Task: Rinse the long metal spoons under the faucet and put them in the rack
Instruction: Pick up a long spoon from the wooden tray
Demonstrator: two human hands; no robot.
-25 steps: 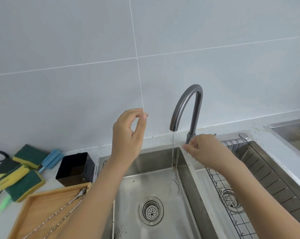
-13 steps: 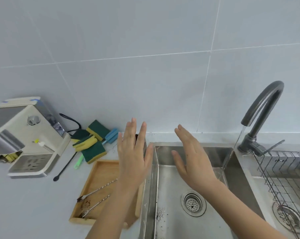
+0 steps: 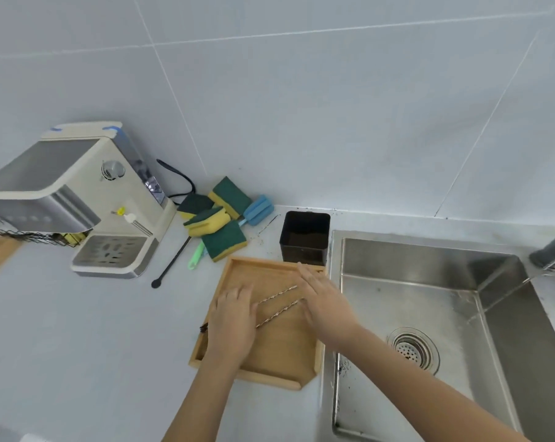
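Note:
Two long twisted metal spoons [image 3: 277,295] lie side by side, slanted, on a wooden tray [image 3: 270,378] left of the sink. My left hand [image 3: 232,319] rests palm down over their lower ends, and a dark tip [image 3: 203,328] pokes out beside it. My right hand [image 3: 325,303] lies flat over their upper ends, fingers stretched. Neither hand shows a closed grip. The faucet's base [image 3: 553,247] sits at the far right edge, with a thin stream of water [image 3: 499,298] running into the steel sink [image 3: 429,250]. The rack is outside the frame.
A black square container [image 3: 305,237] stands behind the tray. Several green and yellow sponges [image 3: 217,221], a blue brush [image 3: 258,210] and a black long-handled tool [image 3: 171,264] lie on the counter. A cream coffee machine [image 3: 78,199] stands at the left.
My view swung left, away from the faucet. Both hands dropped from above the sink's edge onto the tray and now cover the ends of the spoons.

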